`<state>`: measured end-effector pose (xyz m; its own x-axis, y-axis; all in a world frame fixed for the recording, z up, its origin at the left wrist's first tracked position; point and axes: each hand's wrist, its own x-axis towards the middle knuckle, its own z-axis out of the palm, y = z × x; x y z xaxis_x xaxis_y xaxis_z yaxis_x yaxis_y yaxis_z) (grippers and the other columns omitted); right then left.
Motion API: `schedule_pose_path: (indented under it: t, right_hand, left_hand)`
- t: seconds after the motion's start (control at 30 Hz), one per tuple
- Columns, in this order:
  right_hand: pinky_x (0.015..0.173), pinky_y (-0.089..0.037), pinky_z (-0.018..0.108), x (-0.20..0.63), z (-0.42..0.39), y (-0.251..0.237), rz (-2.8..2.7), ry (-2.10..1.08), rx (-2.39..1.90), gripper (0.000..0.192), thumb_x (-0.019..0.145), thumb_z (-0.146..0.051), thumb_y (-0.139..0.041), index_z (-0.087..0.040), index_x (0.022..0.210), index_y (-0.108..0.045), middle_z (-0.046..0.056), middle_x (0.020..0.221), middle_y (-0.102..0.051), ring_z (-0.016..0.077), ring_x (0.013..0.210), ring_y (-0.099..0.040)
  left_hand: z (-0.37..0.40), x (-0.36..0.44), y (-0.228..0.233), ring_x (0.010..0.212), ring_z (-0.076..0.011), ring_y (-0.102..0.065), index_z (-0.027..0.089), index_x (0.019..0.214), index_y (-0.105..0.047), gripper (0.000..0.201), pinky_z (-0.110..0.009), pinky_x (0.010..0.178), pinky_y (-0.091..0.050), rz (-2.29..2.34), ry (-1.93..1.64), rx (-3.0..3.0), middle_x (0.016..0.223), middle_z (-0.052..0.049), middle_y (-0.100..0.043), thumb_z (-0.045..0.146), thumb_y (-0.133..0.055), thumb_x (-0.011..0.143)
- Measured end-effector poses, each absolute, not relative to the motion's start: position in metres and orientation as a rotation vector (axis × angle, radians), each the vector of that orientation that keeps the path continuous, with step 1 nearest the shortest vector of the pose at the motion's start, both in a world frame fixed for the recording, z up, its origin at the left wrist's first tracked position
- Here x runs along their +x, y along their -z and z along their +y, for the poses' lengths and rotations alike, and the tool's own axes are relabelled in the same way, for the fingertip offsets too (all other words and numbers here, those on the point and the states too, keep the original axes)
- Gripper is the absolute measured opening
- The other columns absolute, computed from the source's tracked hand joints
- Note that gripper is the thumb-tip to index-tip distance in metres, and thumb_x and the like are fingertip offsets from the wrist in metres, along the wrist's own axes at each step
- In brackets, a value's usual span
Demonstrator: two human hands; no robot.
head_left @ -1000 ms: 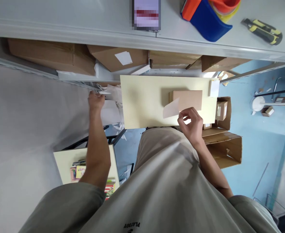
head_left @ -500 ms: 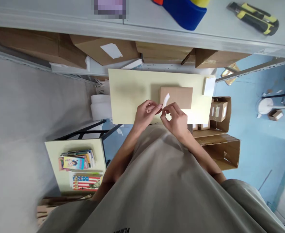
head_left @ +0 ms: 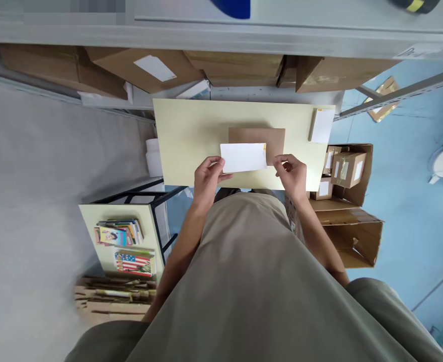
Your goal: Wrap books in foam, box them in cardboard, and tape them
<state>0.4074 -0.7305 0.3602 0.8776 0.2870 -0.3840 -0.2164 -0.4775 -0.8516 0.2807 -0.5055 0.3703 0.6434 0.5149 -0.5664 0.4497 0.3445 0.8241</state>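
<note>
A white label (head_left: 243, 157) is stretched flat between my left hand (head_left: 207, 179) and my right hand (head_left: 293, 173), each pinching one end. It hovers over the near edge of a flat brown parcel (head_left: 259, 138) that lies on a pale yellow table (head_left: 191, 136). Both hands are at the table's near edge, just in front of my body.
A stack of white labels (head_left: 322, 125) lies at the table's right end. Cardboard boxes (head_left: 347, 168) stand on the blue floor to the right, and more fill the grey shelf (head_left: 221, 40) behind. A low table with books (head_left: 127, 249) is at the left.
My left hand came back from the white pile at the left and joined the right one on the label. The two hands then pulled the label out flat over the parcel.
</note>
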Motion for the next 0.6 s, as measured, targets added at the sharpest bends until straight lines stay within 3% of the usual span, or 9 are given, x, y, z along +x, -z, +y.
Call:
schedule_pose_path:
  t: [0.27,0.6]
  right_hand:
    - [0.058,-0.056,0.033,0.414,-0.743,-0.349,0.075,-0.772,-1.798,0.036,0.092,-0.057,-0.078,-0.021,0.095,-0.084,0.004,0.081,-0.075,0.0163,0.064,-0.064]
    - [0.061,-0.058,0.033,0.411,-0.744,-0.335,0.044,-0.772,-1.794,0.034,0.091,-0.055,-0.078,-0.021,0.095,-0.084,0.006,0.091,-0.081,0.0142,0.063,-0.064]
  left_hand:
    - [-0.521,0.285,-0.375,0.073,-0.0126,-0.067,0.026,0.101,-0.067,0.052,-0.027,0.071,-0.071,0.973,-0.016,1.378,0.082,0.002,-0.065,0.071,-0.086,0.085]
    - [-0.537,0.284,-0.378,0.076,-0.0144,-0.069,0.025,0.1,-0.066,0.049,-0.029,0.07,-0.072,0.912,0.007,1.369,0.083,0.001,-0.066,0.068,-0.087,0.086]
